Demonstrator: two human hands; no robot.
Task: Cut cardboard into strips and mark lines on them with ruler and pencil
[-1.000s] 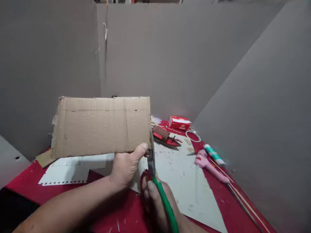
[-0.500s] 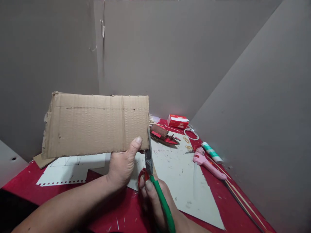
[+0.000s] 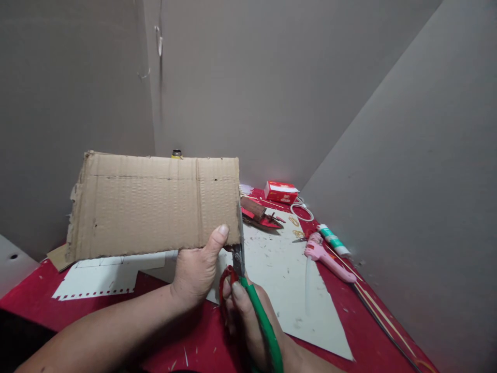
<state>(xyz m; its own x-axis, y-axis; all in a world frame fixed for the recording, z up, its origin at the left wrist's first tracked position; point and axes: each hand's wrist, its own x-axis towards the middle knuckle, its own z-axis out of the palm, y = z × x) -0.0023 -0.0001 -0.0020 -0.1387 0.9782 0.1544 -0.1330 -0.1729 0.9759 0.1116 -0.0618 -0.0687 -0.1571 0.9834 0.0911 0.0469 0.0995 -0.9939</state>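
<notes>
Head view: cardboard (image 3: 155,204) lengthwise left-right in left hand (image 3: 196,269) fingers; right hand (image 3: 248,316) fingers around upward-pointing scissors (image 3: 243,274).

Bottle top (image 3: 176,153) behind cardboard (image 3: 155,204), perhaps

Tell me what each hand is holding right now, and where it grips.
The left hand pinches the cardboard sheet at its lower right corner. The right hand holds the scissors by their handles.

Brown corrugated cardboard (image 3: 155,202); scissors (image 3: 248,305) with red and green handles — at two o'clock, a pink glue gun (image 3: 326,256) on the red table (image 3: 361,331).
</notes>
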